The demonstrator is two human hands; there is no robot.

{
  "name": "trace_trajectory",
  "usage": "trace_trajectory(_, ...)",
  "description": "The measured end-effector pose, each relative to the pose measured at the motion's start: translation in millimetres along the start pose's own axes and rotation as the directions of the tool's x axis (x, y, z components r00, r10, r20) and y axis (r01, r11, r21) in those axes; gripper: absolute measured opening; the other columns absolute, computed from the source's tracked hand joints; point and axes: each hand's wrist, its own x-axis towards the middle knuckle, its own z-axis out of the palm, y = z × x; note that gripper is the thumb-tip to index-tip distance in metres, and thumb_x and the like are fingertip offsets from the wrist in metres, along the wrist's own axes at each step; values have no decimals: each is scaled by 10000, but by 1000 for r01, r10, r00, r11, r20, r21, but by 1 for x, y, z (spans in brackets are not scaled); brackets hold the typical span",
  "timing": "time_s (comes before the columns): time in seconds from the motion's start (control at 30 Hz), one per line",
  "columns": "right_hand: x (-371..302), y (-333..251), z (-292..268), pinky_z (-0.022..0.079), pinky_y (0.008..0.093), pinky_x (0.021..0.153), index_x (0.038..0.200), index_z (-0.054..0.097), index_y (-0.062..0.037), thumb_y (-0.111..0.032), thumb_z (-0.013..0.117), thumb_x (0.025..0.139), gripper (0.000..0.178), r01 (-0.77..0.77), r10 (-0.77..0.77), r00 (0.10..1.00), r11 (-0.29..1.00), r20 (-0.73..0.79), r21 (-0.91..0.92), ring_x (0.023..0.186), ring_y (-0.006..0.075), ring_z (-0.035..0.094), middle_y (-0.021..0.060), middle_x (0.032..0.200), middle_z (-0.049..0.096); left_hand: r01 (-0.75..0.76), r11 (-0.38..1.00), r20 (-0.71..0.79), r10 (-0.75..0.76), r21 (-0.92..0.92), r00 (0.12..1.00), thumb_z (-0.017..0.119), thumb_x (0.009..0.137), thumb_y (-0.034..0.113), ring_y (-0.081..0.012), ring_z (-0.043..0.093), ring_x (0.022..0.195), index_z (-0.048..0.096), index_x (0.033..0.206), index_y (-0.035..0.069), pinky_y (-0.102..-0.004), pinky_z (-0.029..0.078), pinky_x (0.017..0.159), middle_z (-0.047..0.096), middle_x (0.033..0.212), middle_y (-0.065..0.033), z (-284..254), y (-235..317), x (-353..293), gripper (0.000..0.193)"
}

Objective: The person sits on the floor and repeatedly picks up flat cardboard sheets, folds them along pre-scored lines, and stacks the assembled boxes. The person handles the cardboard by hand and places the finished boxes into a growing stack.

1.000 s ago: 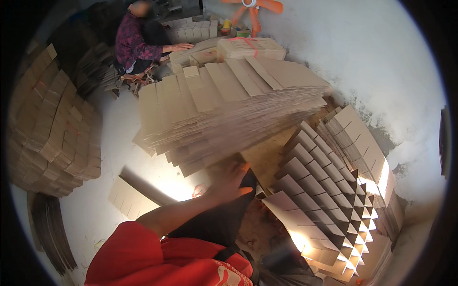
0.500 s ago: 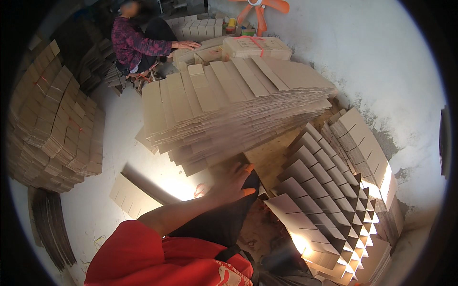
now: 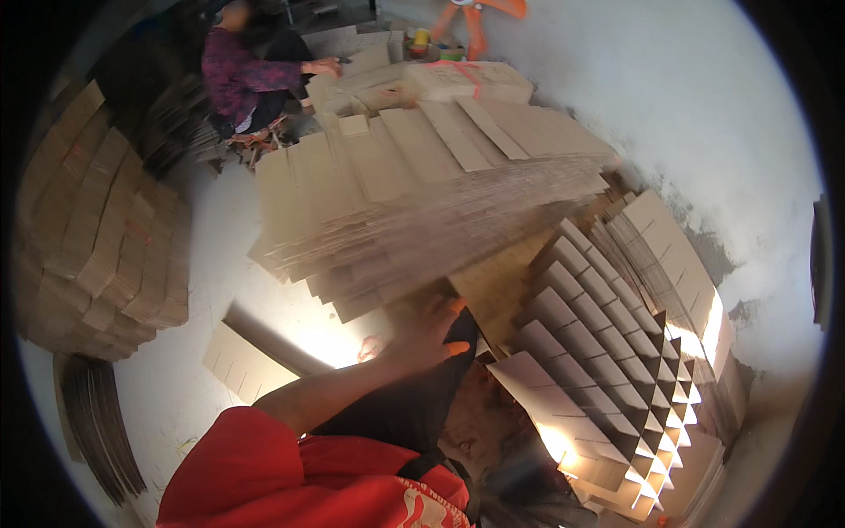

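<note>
My left hand [image 3: 424, 339] lies on the knee of my dark trousers [image 3: 383, 405], fingers apart and holding nothing. Orange covers sit on some of its fingertips. To the right of that knee leans an assembled cardboard divider grid [image 3: 585, 370], its slotted strips crossing into open cells along the right side. My right hand cannot be made out; only a tiny orange spot shows below the grid at the lower edge.
A wide stack of flat cardboard strips [image 3: 387, 189] rises ahead. Slotted sheets [image 3: 673, 246] lean by the right wall. Bundled cardboard [image 3: 106, 229] stands at left; a slotted piece [image 3: 246, 361] lies on the floor. A co-worker [image 3: 251, 75] sits at the far left near an orange fan [image 3: 475, 26].
The view has shifted slightly. My left hand stays on the knee. The co-worker's outstretched hand has drawn back a little, and the divider grid has barely moved.
</note>
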Motion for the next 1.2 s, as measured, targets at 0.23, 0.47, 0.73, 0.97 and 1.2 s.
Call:
trace_trajectory(0.23,-31,82,-15,533,424,805,1149,644,-46,-198,787,762,440,-52,57,994,997,-91,59,947,343,658,176,1083,688,-67,995,-119,58,-80,991,831,728,338,-389,466,1262,453,1429,82,-486,367,1068,510,1364,-201,0,6,8,837)
trace_trajectory(0.47,-72,35,-44,477,425,966,1285,563,-35,-147,686,872,445,-151,121,952,985,-283,-86,1163,341,589,156,1285,620,-59,991,-89,48,-124,995,809,781,238,-383,463,1278,451,1442,68,-450,369,1073,507,1369,-206,8,7,14,771)
trace_trajectory(0.73,-67,-55,-216,516,355,676,1248,541,-14,36,562,880,372,191,-39,881,941,-471,280,684,299,623,212,859,666,-168,946,-229,105,-278,968,689,899,110,-280,483,1327,474,1418,10,-358,354,1110,520,1429,-161,-2,12,14,571)
trace_trajectory(0.97,-88,-187,-323,493,216,809,1436,496,-73,82,586,854,609,220,-299,953,545,-57,809,857,75,596,56,1088,689,-736,644,-326,664,-208,673,747,832,73,-292,605,1156,602,1277,-4,-385,478,978,660,1208,-157,-37,179,20,475)
trace_trajectory(1.2,-103,-256,-307,490,214,734,1439,453,15,81,608,821,641,205,-493,869,439,44,875,793,74,593,27,916,659,-750,632,-97,749,-193,656,736,820,157,-339,645,925,666,1124,30,-433,510,798,697,996,-154,15,228,35,337)
